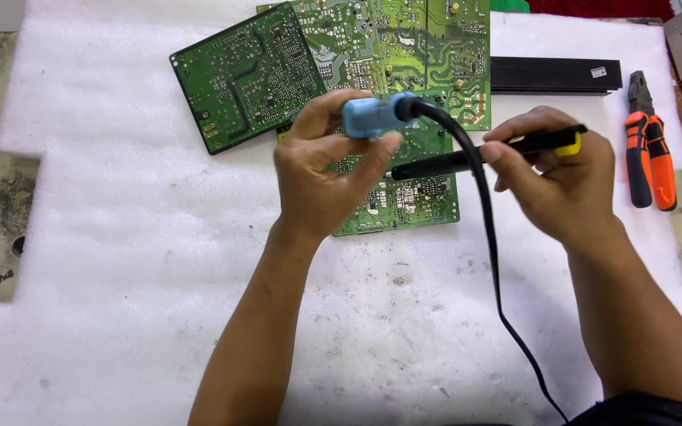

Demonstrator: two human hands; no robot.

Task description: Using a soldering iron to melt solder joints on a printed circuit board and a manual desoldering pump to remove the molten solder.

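**Two hands hold soldering tools above circuit boards**

Seen from above, a person's left hand (321, 170) is wrapped tightly around a blue plastic soldering iron handle (369, 116), from whose end a thick black cable (492, 260) curves down toward the bottom of the view. The right hand (558, 183) pinches a slim black tool with a yellow end (487, 155), held nearly level with its dark tip pointing left toward the other hand. Both hands hover close together, not touching, over a light green printed circuit board (404, 201) lying on a white foam sheet (136, 260). A darker green circuit board (242, 75) lies to the upper left, partly under a larger green one (412, 47). A black rectangular bar (554, 75) rests at the upper right, and orange-and-black pliers (647, 154) lie well to the right of the right hand.
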